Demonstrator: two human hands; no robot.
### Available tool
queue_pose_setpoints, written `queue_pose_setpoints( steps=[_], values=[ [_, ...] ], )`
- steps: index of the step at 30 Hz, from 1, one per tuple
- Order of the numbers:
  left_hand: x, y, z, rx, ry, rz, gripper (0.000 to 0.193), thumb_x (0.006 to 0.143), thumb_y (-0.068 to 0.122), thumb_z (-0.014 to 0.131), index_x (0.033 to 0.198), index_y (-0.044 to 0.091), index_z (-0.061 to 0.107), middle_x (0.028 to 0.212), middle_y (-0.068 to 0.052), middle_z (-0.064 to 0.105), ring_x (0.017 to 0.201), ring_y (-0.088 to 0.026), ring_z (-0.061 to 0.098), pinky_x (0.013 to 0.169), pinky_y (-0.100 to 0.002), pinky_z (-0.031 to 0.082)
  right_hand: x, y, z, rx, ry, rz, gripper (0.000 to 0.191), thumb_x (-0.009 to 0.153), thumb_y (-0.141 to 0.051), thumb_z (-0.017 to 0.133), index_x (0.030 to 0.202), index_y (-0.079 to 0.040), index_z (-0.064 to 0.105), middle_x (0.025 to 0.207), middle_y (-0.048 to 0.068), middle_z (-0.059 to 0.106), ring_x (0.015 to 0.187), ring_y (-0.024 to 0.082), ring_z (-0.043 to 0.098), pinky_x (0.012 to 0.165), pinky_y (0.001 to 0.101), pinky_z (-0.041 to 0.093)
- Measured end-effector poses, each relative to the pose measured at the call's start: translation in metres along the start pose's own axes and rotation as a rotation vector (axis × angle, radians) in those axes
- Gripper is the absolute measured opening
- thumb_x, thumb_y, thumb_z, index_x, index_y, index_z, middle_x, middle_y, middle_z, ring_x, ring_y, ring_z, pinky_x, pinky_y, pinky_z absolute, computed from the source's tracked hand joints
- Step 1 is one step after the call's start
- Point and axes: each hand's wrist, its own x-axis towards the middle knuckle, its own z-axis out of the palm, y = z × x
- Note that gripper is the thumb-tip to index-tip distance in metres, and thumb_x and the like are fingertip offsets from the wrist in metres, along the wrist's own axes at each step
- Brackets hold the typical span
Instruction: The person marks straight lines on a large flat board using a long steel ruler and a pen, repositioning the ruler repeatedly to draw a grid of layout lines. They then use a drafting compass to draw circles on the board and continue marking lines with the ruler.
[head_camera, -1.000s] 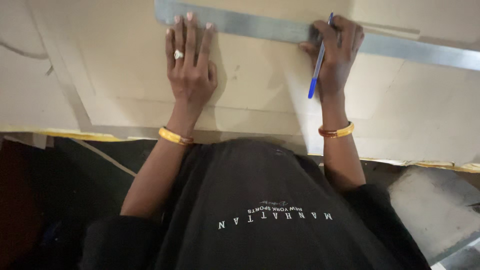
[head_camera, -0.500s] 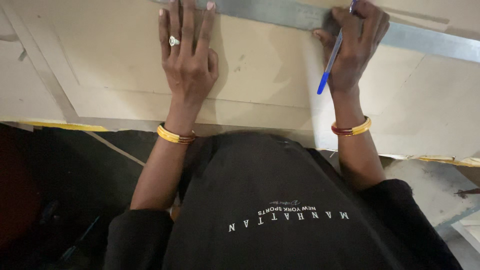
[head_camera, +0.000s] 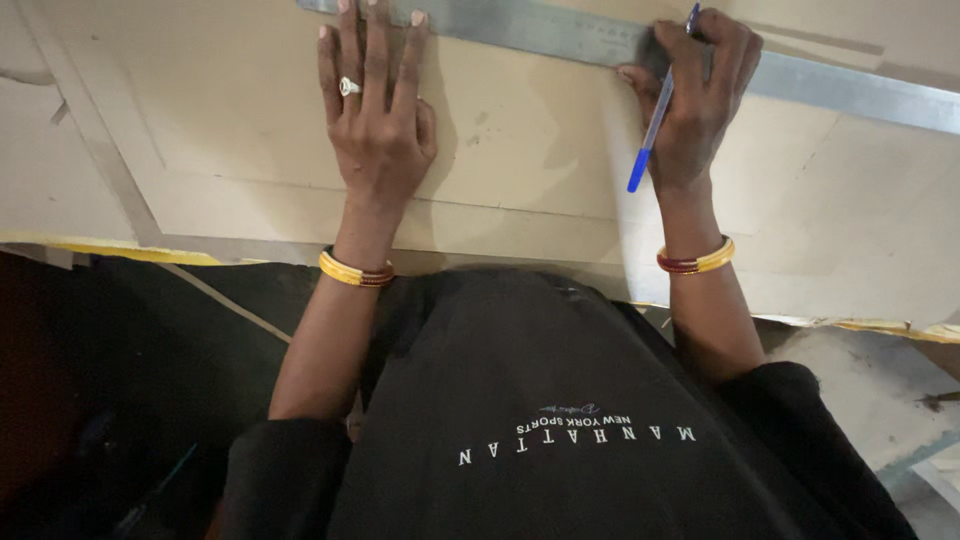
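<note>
OK, I see the metal ruler lying flat across the far part of the beige board. Left hand is spread flat, fingers apart, fingertips pressing on the ruler. Right hand is closed around a blue pen, its tip up against the ruler's near edge.

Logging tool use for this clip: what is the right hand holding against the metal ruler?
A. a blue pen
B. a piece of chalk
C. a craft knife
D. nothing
A: the right hand grips a blue pen, its tip up at the ruler.
</note>
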Motion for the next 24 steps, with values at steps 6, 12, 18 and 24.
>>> queue_pose_setpoints(
  steps=[6, 12, 18, 24],
  values=[
    [0.0014, 0.0041, -0.0042, 0.032, 0.002, -0.011, 0.079, 0.089, -0.005, 0.056, 0.165, 0.013, 0.047, 0.171, -0.014, 0.030, 0.161, -0.036, 0.022, 0.135, -0.055, 0.016, 0.0007, -0.0045, -0.0016, 0.031, -0.029, 0.004, 0.039, 0.106, -0.036, 0.081, 0.124, -0.003, 0.072, 0.128, 0.013, 0.053, 0.123, 0.033, 0.052, 0.105, 0.0470, 0.050],
    [0.0026, 0.0056, -0.0041, 0.021, -0.004, -0.050, 0.075, 0.090, -0.003, 0.055, 0.164, 0.011, 0.047, 0.170, -0.016, 0.032, 0.160, -0.037, 0.022, 0.136, -0.057, 0.016, 0.0024, -0.0055, -0.0004, 0.033, -0.010, -0.042, 0.033, 0.109, -0.029, 0.082, 0.124, -0.001, 0.073, 0.132, 0.014, 0.055, 0.127, 0.033, 0.055, 0.106, 0.0461, 0.053],
    [-0.0016, 0.0035, -0.0017, 0.033, -0.002, -0.053, 0.073, 0.091, -0.002, 0.055, 0.162, 0.010, 0.042, 0.171, -0.014, 0.029, 0.161, -0.037, 0.019, 0.134, -0.057, 0.013, 0.0022, -0.0078, -0.0006, 0.046, -0.020, -0.047, 0.030, 0.108, -0.026, 0.080, 0.124, -0.002, 0.074, 0.133, 0.013, 0.057, 0.127, 0.033, 0.056, 0.107, 0.0442, 0.055],
    [-0.0023, 0.0014, 0.0024, 0.048, 0.009, -0.041, 0.072, 0.092, -0.001, 0.056, 0.162, 0.010, 0.040, 0.172, -0.015, 0.026, 0.162, -0.036, 0.014, 0.134, -0.057, 0.011, 0.0013, -0.0096, -0.0016, 0.030, -0.035, -0.031, 0.027, 0.114, -0.025, 0.081, 0.127, -0.002, 0.073, 0.134, 0.014, 0.056, 0.128, 0.033, 0.056, 0.109, 0.0446, 0.054]
  ],
)
